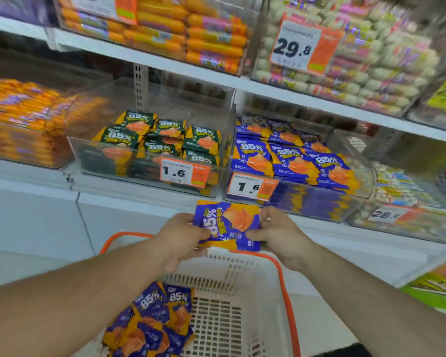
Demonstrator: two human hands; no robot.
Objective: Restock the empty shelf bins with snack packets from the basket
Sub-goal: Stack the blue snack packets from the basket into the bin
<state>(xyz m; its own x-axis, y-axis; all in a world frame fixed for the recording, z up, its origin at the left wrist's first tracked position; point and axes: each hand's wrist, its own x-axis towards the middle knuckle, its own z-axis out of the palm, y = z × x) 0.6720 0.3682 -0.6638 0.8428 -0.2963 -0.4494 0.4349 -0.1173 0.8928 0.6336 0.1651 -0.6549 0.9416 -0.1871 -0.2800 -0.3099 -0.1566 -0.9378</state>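
Both hands hold a small stack of blue-and-orange "85%" snack packets (228, 224) above the far rim of a white plastic basket (232, 284) with orange handles. My left hand (182, 234) grips the stack's left edge, my right hand (274, 231) pinches its right edge. Several more blue packets (152, 320) lie in the basket's near left corner. Right above the held stack, a clear shelf bin (361, 194) holds the same blue packets, piled toward its front and right.
A clear bin of green "85%" packets (152, 143) sits left of the blue bin, orange sausage packs (23, 122) further left. Price tags reading 1.6 hang on both bins. An upper shelf (165, 61) overhangs the bins. Another bin (402, 210) stands at the right.
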